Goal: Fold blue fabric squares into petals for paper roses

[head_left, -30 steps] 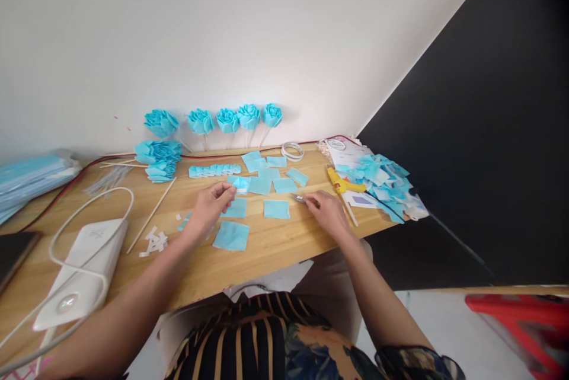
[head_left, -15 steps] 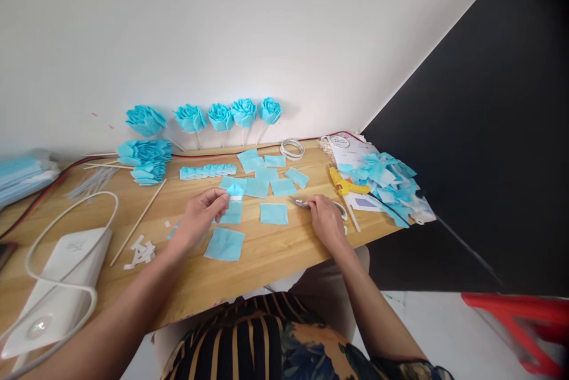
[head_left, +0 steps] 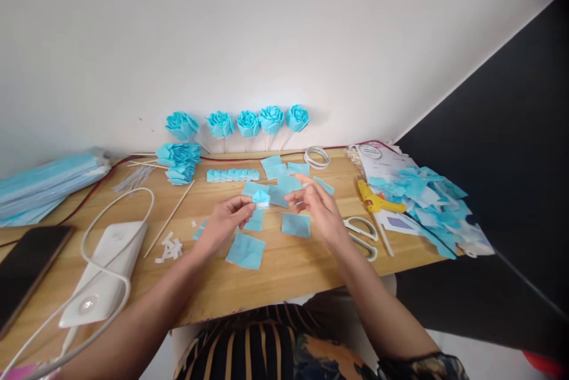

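My left hand (head_left: pixel 230 221) pinches a small folded blue petal (head_left: pixel 261 197) with a white strip along its lower edge. Just right of it, my right hand (head_left: pixel 313 202) hovers with its fingers apart and nothing seen in them. White-handled scissors (head_left: pixel 362 236) lie on the table beside my right wrist; their blades are hidden behind the hand. Blue squares lie under and around both hands, one blue square (head_left: pixel 296 224) between them and another blue square (head_left: pixel 246 251) nearer the front edge. Behind them runs a row of folded blue petals (head_left: pixel 233 175).
Blue flowers on sticks (head_left: pixel 248 123) lean against the wall. A roll of tape (head_left: pixel 317 157) lies at the back. Right are a yellow glue gun (head_left: pixel 376 197) and a heap of blue scraps (head_left: pixel 427 202). Left are a white power bank (head_left: pixel 104 273), a phone (head_left: pixel 31 270) and white strips (head_left: pixel 169 248).
My right hand has let go of the scissors, which now lie on the table, and moved toward my left hand. The left still holds the folded petal. The view has shifted left.
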Motion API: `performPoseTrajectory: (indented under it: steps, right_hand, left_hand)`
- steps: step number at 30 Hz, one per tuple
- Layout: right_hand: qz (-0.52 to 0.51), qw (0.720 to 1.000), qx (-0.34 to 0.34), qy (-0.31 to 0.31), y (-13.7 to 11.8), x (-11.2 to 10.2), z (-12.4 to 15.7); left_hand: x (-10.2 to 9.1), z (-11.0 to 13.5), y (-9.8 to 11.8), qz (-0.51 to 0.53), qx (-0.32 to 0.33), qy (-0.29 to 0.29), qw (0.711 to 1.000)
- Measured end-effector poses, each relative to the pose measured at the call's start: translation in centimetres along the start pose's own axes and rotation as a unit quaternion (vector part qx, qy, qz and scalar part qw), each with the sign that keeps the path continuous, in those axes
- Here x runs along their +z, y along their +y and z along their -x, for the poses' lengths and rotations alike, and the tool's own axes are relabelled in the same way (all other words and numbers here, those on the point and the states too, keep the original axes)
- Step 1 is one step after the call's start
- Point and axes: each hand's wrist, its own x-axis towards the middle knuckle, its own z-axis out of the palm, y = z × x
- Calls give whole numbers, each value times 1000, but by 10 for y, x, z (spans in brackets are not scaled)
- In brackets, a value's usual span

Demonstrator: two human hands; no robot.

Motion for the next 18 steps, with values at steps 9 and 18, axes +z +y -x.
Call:
performPoseTrajectory:
  steps: [9,18]
  right_hand:
    - [59,984,-37,-165,3,43,-37]
    - [40,989,-100,-99,27,51,-44]
  left_hand:
    - [-3,-4,2,7,10,17,1000]
    - [-6,-8,-4,144,-81,20,986]
